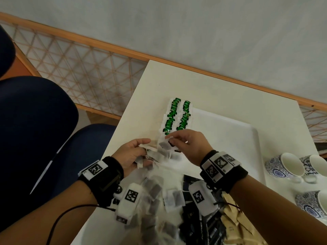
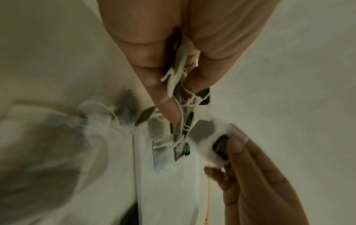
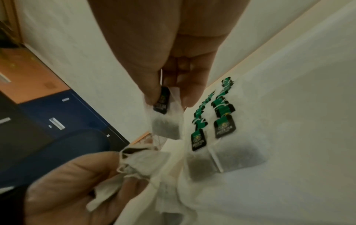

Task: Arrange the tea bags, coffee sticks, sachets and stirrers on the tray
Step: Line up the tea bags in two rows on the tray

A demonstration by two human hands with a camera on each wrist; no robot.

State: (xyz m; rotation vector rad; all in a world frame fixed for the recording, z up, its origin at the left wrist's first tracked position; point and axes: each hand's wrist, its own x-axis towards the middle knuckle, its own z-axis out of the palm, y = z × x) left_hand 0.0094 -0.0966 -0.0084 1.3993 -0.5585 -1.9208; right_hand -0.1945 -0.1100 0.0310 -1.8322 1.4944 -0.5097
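We look down on a white rectangular table (image 1: 141, 96) that fills the centre and right of the frame. At the left sit two dark blue upholstered chairs (image 1: 31, 121), with a wooden lattice screen (image 1: 70, 59) behind them along the upper left. At the right edge stand blue-and-white patterned ceramic cups (image 1: 283, 167), clear of our hands.

A white rectangular plastic tray (image 1: 230, 135) lies in the middle of the table. Along its left side, in the centre of the frame, lie two neat rows of white paper tea bags with green tags (image 1: 177, 115), overlapping one another.

Our left hand (image 1: 131, 156), lower centre, holds a loose bunch of white tea bags with tangled strings (image 1: 150, 156), its grip closed around them. Our right hand (image 1: 187, 147), just right of it, pinches a single white tea bag with a dark tag (image 3: 165, 115) between thumb and fingertips, its grip clamped on the tag end; the bag hangs just beside the near end of the rows. Our hands and wrist bands hide the tray's near left corner.

In the lower centre of the frame a heap of unsorted white tea bags (image 1: 159, 200) lies on the table, with black coffee stick packets (image 1: 212, 230) and tan paper sachets (image 1: 235, 227) beside it towards the lower right.
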